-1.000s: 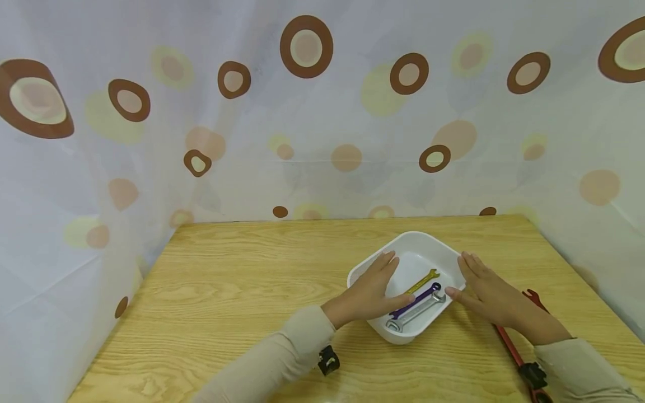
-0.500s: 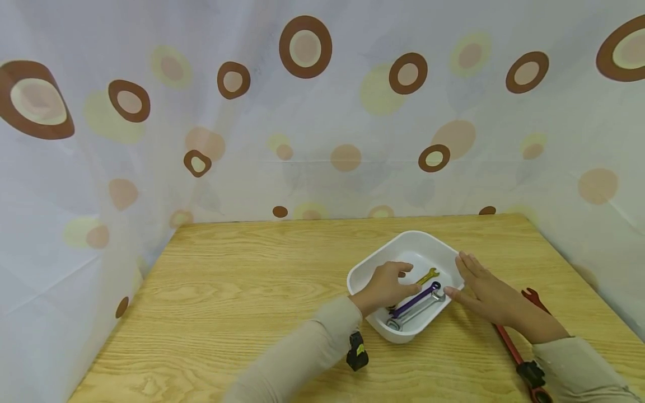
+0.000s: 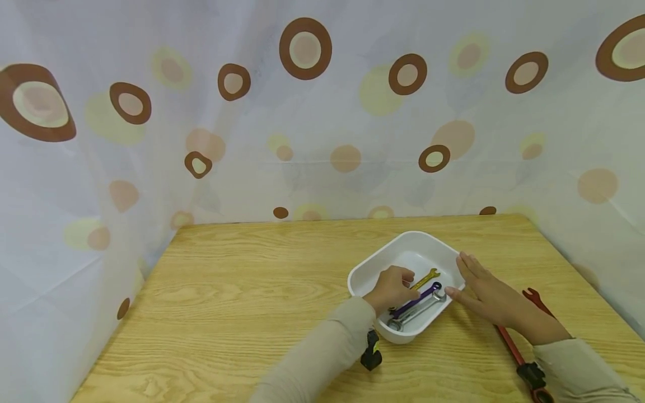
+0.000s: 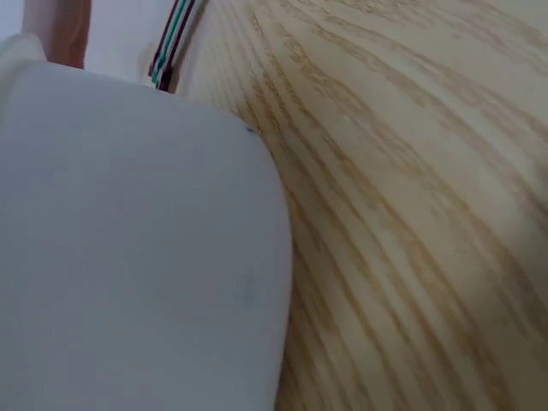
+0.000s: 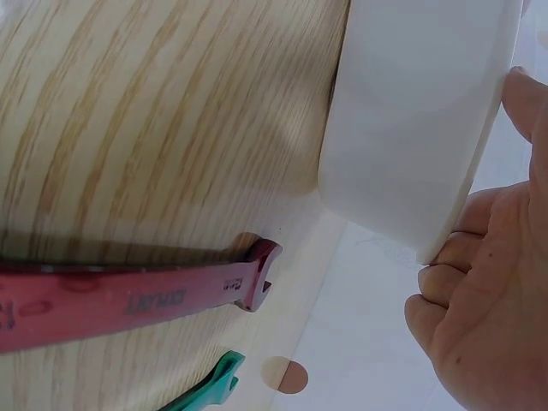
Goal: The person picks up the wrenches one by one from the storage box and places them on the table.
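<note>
On the wood-grain table (image 3: 227,291), a white plastic tub (image 3: 375,274) is parked toward 3 o'clock, red wrench (image 5: 137,300) at its 4. Tub's 3 o'clock rim is touched by the right hand (image 3: 486,294), fingers straight. The left hand (image 3: 392,288) — straight-fingered a second ago — is now curled over the silver wrench (image 3: 417,310), purple wrench (image 3: 425,293) and gold wrench (image 3: 426,277) inside, so handling's apparently started; grip can't be told.

Spotted pale backdrop (image 3: 252,131), wood-grain tabletop (image 3: 242,280)
</note>
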The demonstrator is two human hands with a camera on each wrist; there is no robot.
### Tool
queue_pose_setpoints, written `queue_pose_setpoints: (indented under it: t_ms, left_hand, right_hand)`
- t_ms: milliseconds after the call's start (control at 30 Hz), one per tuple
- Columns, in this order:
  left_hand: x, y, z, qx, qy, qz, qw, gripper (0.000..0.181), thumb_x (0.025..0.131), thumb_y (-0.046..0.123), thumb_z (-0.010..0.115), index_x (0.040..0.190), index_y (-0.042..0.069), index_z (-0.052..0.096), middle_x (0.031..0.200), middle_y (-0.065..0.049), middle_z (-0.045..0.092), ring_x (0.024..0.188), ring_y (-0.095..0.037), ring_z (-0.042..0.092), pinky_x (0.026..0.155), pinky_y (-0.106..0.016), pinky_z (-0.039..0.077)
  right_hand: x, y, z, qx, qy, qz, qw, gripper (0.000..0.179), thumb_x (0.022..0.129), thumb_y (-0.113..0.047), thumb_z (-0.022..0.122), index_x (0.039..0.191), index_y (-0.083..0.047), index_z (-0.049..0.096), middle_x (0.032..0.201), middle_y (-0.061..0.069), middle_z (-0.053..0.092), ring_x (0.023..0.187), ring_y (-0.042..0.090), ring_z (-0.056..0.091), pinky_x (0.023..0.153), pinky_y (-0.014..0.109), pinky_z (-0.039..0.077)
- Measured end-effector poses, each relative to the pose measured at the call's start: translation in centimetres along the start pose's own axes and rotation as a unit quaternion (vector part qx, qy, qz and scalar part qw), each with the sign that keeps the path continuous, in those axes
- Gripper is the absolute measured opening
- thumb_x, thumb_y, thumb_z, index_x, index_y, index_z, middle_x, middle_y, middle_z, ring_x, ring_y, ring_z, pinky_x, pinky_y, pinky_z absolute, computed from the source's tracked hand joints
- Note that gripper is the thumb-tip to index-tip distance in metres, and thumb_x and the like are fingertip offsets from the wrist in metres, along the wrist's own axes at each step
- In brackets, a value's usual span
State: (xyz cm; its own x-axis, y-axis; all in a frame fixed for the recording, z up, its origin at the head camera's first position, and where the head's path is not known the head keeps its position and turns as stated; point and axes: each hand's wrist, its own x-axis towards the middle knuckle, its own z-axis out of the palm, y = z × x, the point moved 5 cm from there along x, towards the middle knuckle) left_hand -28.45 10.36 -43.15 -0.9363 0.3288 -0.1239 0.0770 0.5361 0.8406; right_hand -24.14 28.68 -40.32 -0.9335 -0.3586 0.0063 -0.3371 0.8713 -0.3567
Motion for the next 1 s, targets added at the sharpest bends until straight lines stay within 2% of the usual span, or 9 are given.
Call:
queue_pose_setpoints:
  t_ms: [200,300,400,533,833,1000]
  left_hand:
    - [0.43,-0.21,0.07,0.015,0.010,0.005,0.9998,0.038,0.075,0.002,0.079,0.112,0.004,0.070,0.097,-0.003,0.071,0.084,-0.008,0.062,0.076,-0.016,0.049]
    - [0.61,-0.31,0.13,0.051,0.015,0.031,0.9981,0.036,0.073,-0.001,0.076,0.108,0.004,0.071,0.092,0.000,0.070,0.080,-0.006,0.060,0.073,-0.015,0.048]
    - [0.70,-0.26,0.25,0.109,0.024,0.060,0.9920,0.035,0.072,-0.003,0.073,0.106,0.006,0.073,0.087,0.003,0.068,0.076,-0.004,0.057,0.069,-0.013,0.046]
    - [0.72,-0.10,0.44,0.158,0.033,0.075,0.9841,0.032,0.074,-0.003,0.070,0.103,0.009,0.074,0.082,0.005,0.066,0.072,-0.004,0.055,0.066,-0.014,0.045]
    - [0.98,-0.07,0.60,0.198,0.065,0.090,0.9740,0.027,0.071,0.002,0.075,0.096,0.011,0.075,0.074,0.009,0.065,0.067,-0.002,0.054,0.063,-0.012,0.043]
    - [0.88,0.13,0.48,0.185,0.060,0.080,0.9777,0.027,0.071,0.003,0.077,0.097,0.009,0.075,0.075,0.007,0.065,0.067,-0.003,0.054,0.064,-0.013,0.044]
  right_hand:
    - [-0.09,0.00,0.05,0.006,0.001,-0.001,1.0000,0.086,0.097,-0.045,0.051,0.149,0.011,0.011,0.156,0.029,0.002,0.142,0.049,0.006,0.102,0.069,0.023]
    - [-0.12,0.00,0.11,0.009,0.001,0.000,1.0000,0.086,0.097,-0.045,0.051,0.149,0.010,0.011,0.156,0.029,0.002,0.142,0.048,0.005,0.103,0.069,0.023]
    - [-0.07,-0.01,0.11,0.008,0.002,-0.003,1.0000,0.085,0.097,-0.045,0.051,0.149,0.010,0.011,0.156,0.029,0.002,0.142,0.047,0.004,0.102,0.069,0.023]
    - [0.00,-0.04,0.11,0.007,0.005,-0.006,0.9999,0.086,0.097,-0.044,0.052,0.148,0.011,0.011,0.156,0.030,0.003,0.142,0.049,0.005,0.102,0.069,0.023]
    - [0.07,0.02,0.24,0.003,0.008,-0.007,0.9999,0.086,0.097,-0.045,0.052,0.148,0.013,0.012,0.155,0.032,0.004,0.141,0.050,0.007,0.102,0.069,0.023]
    - [0.06,0.02,0.15,0.006,0.008,-0.006,0.9999,0.086,0.097,-0.044,0.052,0.147,0.013,0.012,0.155,0.032,0.004,0.141,0.050,0.006,0.103,0.068,0.022]
